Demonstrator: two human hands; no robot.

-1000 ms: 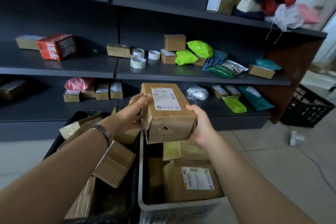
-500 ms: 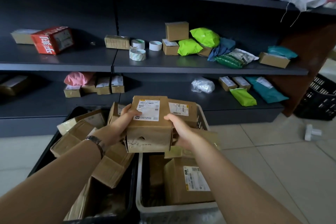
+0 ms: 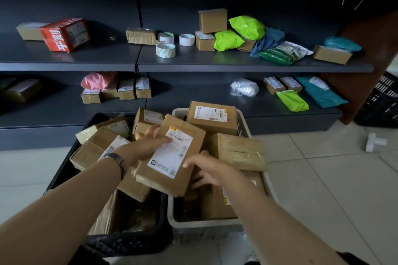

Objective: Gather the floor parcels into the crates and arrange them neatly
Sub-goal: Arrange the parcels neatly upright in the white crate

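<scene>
Your black crate (image 3: 129, 243) on the left looks heaped, so your left hand (image 3: 148, 146) clamps the labelled box (image 3: 172, 157), tilted over the seam toward the grey crate (image 3: 204, 229). Your right hand (image 3: 209, 171) touches its near-right corner, probably steadying it; I cannot tell if it grips.

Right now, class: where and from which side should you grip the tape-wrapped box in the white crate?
Grip the tape-wrapped box across its long faces, from the right: it lies tilted over the white crate's right rim, that end free, while the right hand and labelled parcel crowd its left.
</scene>
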